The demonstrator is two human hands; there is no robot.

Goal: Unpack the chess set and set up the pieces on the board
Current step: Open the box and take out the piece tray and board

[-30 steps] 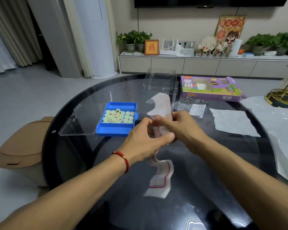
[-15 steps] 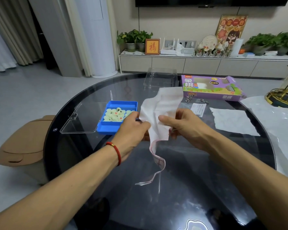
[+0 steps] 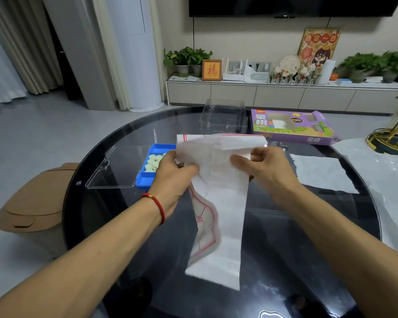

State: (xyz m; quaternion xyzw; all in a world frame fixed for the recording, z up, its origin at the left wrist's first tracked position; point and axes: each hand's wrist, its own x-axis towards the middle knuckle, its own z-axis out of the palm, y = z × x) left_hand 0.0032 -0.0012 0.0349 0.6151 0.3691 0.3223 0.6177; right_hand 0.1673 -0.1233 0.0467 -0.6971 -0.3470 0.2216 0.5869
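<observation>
Dark round glass surface [image 3: 285, 226] carries a blue box [image 3: 147, 177] of pale pieces [image 3: 153, 162] near its left edge. Above its middle, the left hand [image 3: 172, 173] and right hand [image 3: 262, 166] each pinch the half-unfolded paper board [image 3: 218, 180]. It looks light, limp and tearable, best held by its top corners; its long axis runs toward the near edge.

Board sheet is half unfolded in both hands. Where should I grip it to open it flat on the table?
Probably the top edge's two outer corners, pinched from the sides. The paper board is held above the round glass table, the left hand and right hand gripping near its middle; the top is already spread wide, while the lower part hangs folded and narrow.
</observation>
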